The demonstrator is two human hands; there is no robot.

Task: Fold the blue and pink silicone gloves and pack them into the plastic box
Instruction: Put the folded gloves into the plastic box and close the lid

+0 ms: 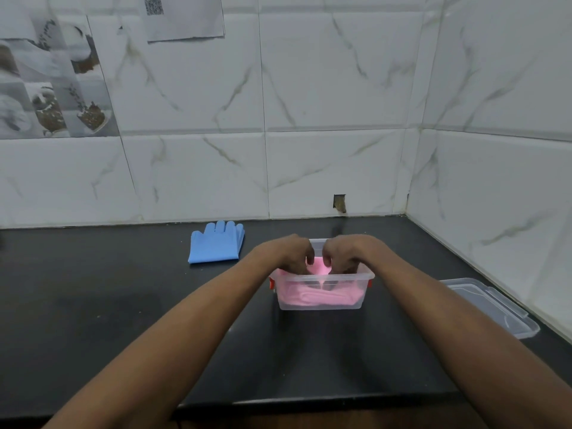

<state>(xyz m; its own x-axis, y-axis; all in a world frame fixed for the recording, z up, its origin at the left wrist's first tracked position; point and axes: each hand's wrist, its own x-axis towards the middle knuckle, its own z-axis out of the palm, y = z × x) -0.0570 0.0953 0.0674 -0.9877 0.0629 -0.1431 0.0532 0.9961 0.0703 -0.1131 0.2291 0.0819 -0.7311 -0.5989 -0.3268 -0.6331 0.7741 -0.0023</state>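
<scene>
Black stone countertop (pixel 123 305) meets a white marble-look tiled wall (pixel 340 88) at a corner. Head view: a clear plastic box (pixel 322 276) with red side clips sits mid-counter, holding the folded pink gloves (pixel 318 297). Both bare hands reach into it from above, left hand (pixel 291 253) and right hand (pixel 346 252) side by side, fingers bent down onto the pink silicone; whether they pinch or only press, I cannot tell. Blue gloves (pixel 215 246) lie flat, stacked, behind and left of the box. Its clear lid (pixel 495 308) rests on the counter to the right.

black counter (pixel 123 320): blue gloves (pixel 215 244), plastic box (pixel 322 294), lid (pixel 492 308).
</scene>
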